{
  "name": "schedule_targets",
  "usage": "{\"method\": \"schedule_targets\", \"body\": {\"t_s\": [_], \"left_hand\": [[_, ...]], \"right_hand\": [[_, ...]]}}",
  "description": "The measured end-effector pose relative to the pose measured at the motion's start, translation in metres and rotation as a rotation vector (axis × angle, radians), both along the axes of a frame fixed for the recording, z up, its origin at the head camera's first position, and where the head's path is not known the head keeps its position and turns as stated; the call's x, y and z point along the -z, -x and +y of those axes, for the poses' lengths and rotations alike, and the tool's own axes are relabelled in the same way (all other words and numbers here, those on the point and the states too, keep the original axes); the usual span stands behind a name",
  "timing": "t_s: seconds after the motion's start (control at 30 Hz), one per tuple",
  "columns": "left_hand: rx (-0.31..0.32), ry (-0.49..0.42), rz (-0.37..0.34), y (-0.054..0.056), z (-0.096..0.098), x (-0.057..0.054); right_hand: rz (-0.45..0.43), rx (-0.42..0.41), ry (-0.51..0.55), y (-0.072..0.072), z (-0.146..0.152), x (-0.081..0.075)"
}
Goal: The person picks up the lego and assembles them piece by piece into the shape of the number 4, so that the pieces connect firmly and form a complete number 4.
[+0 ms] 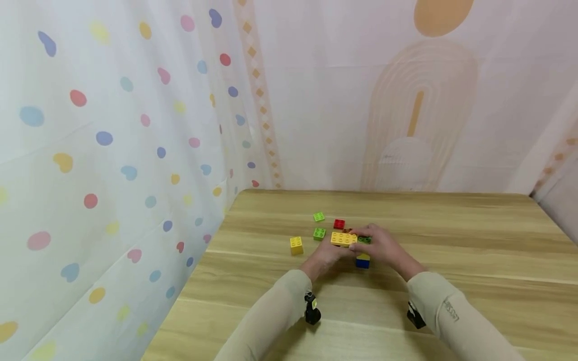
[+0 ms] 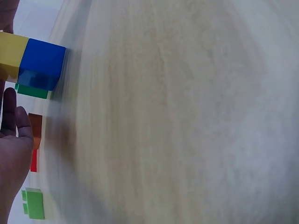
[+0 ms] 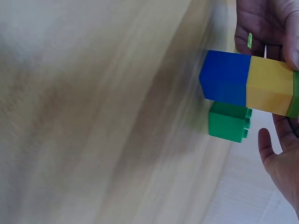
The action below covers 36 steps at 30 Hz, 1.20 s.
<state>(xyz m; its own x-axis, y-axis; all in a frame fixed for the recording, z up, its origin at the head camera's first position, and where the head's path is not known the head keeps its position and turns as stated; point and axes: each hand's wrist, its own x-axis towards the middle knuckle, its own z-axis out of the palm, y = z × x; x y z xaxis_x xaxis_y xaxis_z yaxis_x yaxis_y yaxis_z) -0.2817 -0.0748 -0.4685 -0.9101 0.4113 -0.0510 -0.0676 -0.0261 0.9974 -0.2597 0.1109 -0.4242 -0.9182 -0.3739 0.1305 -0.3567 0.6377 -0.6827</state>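
A long yellow brick (image 1: 344,239) with studs on top lies between both hands. My left hand (image 1: 328,254) grips it from below and to the left, partly hidden by the brick. At its right end, the thumb and finger of my right hand (image 1: 384,246) pinch it. Just below the right fingers is a stack with a blue brick (image 3: 225,78) at the bottom, a yellow brick (image 3: 269,86) on that and a green brick (image 3: 293,100) above. In the right wrist view, the left thumb overlaps the stack's upper part. Both wrist views cut off the upper fingertips.
Behind the stack stands a green brick (image 3: 227,122). Farther left lie an orange-brown brick (image 2: 35,130), a red brick (image 1: 339,224), a light green brick (image 1: 319,234), a thin lime brick (image 1: 319,216) and a tall yellow block (image 1: 296,245). Curtains border the wooden table (image 1: 451,225).
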Motion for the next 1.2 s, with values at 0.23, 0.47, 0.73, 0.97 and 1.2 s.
{"method": "schedule_targets", "body": {"t_s": [0.23,0.47,0.73,0.97,1.2], "left_hand": [[-0.012,0.08,0.018,-0.002,0.0,-0.001],[0.021,0.093,0.062,-0.001,-0.001,-0.001],[0.02,0.064,0.087,0.002,0.0,0.0],[0.044,0.102,0.118,0.004,-0.001,0.001],[0.001,0.275,0.124,0.001,-0.032,0.002]], "right_hand": [[0.023,0.035,0.07,-0.006,0.005,0.01],[-0.036,0.097,0.159,-0.011,0.016,0.018],[-0.01,0.077,0.217,-0.013,0.021,0.027],[-0.041,0.085,0.271,-0.014,0.021,0.03],[-0.079,0.098,0.275,-0.015,0.02,0.034]]}}
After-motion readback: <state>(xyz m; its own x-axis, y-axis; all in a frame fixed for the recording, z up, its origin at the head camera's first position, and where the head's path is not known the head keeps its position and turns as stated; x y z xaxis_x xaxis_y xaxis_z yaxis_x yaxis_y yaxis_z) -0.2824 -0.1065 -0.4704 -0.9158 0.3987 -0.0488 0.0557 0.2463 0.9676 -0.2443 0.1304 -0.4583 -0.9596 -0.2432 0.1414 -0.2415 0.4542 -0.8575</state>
